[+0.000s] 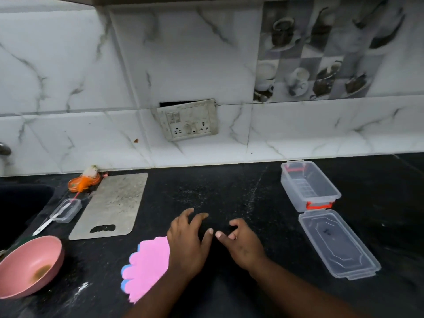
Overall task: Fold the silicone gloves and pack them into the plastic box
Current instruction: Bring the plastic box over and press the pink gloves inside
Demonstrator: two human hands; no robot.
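Observation:
A pink silicone glove (146,265) lies flat on the black counter at the lower left of centre, with a blue edge of a second glove (123,270) showing under it. My left hand (188,242) hovers at the pink glove's right edge, fingers spread, holding nothing. My right hand (241,242) is just to its right over bare counter, fingers loosely curled and empty. The clear plastic box (309,187) with red clips stands open at the far right. Its clear lid (337,244) lies flat in front of it.
A grey cutting board (112,205) lies left of centre. A pink bowl (29,265) sits at the lower left, a small clear box (68,210) with a utensil beside it, and an orange item (83,182) by the tiled wall. A dark sink (20,207) is at far left.

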